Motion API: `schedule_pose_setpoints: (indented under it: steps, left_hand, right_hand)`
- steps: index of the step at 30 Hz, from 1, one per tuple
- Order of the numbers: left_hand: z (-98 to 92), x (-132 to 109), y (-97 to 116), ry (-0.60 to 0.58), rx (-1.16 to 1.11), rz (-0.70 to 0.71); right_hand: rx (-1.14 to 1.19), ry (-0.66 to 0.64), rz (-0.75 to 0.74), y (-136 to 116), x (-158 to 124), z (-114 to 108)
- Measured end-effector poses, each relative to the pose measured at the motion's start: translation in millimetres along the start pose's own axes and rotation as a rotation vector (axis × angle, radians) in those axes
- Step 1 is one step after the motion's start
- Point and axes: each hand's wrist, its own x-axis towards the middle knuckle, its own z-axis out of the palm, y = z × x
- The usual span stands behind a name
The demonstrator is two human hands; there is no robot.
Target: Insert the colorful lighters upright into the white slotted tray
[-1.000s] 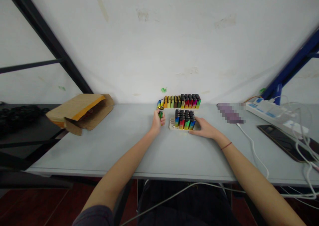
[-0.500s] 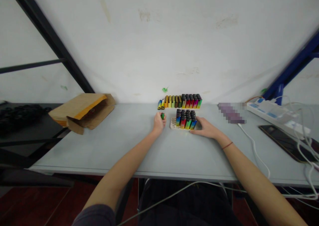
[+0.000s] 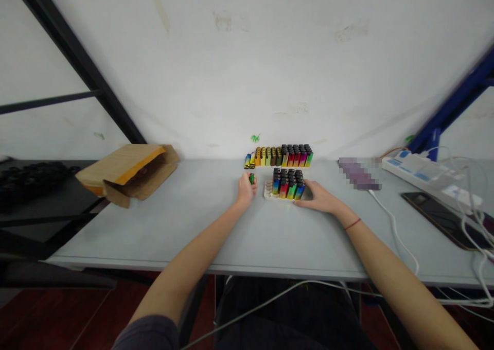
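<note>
Green lighter [image 3: 251,178] clasped in its grip, your left hand [image 3: 244,189] now sits slightly nearer you, beside the unfilled end of the white tray [image 3: 269,195], your right hand [image 3: 320,197] spread opposite.

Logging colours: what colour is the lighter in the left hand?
The lighter shows green and black in the head view.

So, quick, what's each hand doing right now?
Left hand: closed around a green lighter.
Right hand: open, spread at the pale tray's right end.
</note>
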Motion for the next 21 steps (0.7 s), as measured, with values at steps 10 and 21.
schedule_pose_setpoints:
  steps: [10, 21]
  left_hand:
    - [1.2, 1, -5, -0.053, 0.009, 0.203]
    - [-5.3, -25, 23, -0.321, 0.537, 0.796]
  right_hand:
    - [0.010, 0.009, -0.018, 2, 1, 1]
    - [0.009, 0.008, -0.005, -1, 1, 1]
